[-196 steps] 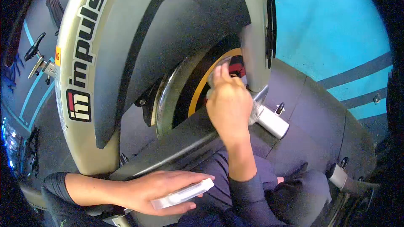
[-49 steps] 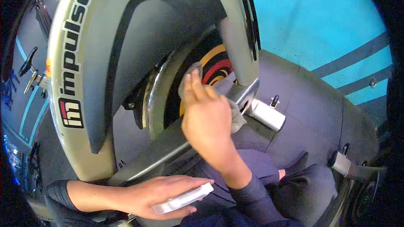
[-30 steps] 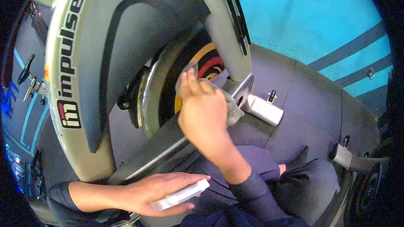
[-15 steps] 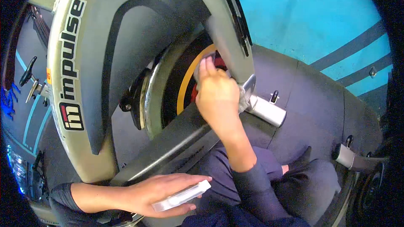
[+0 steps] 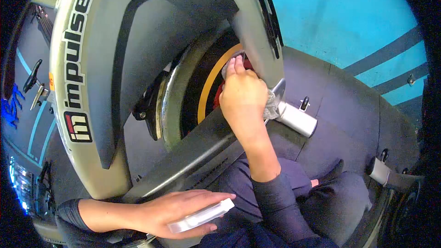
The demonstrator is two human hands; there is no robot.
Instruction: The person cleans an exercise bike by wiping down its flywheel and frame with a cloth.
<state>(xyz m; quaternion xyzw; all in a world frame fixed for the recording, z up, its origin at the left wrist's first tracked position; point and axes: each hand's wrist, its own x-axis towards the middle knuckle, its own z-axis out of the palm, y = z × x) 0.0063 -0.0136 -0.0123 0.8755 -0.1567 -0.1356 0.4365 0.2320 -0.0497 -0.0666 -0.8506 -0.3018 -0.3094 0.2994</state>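
Observation:
My right hand point(image 5: 243, 96) presses a grey cloth point(image 5: 272, 105) against the flywheel point(image 5: 206, 82), which is black with an orange ring and a red part near its centre. The cloth shows at the fingertips and beside the wrist side of the hand. Around the wheel stands the grey frame of an exercise bike point(image 5: 98, 73) marked "impulse". Lower down, my left hand point(image 5: 170, 213) holds a small clear bottle with a white top point(image 5: 202, 216) between thumb and fingers, below the black lower beam point(image 5: 183, 160).
A silver foot tube point(image 5: 297, 119) with a small black fitting lies right of my right hand. Another machine's foot point(image 5: 380, 171) is at the lower right. Blue flooring point(image 5: 335, 14) with dark stripes spans the upper right. A pedal-like part point(image 5: 33, 77) shows at far left.
The view has shifted slightly, so the wheel and lower beam appear a little further right. My right hand stays at the wheel with the cloth; my left hand still holds the bottle.

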